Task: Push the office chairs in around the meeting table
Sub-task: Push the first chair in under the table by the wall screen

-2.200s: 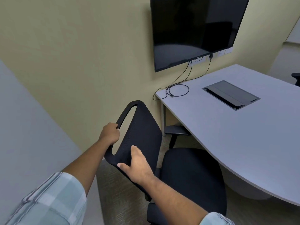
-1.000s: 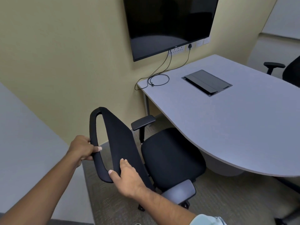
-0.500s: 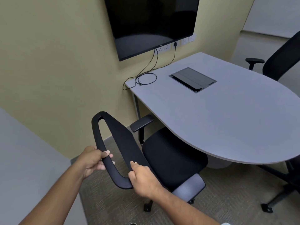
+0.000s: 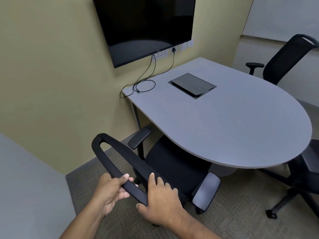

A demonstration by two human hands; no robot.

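Note:
A black office chair (image 4: 174,163) stands at the near left side of the grey meeting table (image 4: 233,121), its seat partly under the rounded edge. My left hand (image 4: 112,188) grips the looped top rim of its backrest (image 4: 110,163). My right hand (image 4: 160,200) holds the same rim just to the right. A second black chair (image 4: 284,61) stands behind the table at the far right, turned away from it. A third chair (image 4: 309,176) shows at the right edge, its base out on the carpet.
A dark screen (image 4: 146,26) hangs on the yellow wall, with cables (image 4: 145,85) looping onto the table corner. A closed cable box (image 4: 192,85) is set into the tabletop. A grey partition (image 4: 25,187) stands close on my left. Carpet covers the floor.
The view has pulled back and swung right, bringing two more chairs into sight. The chair I hold has turned and slid further under the table edge; both hands have shifted along the backrest rim.

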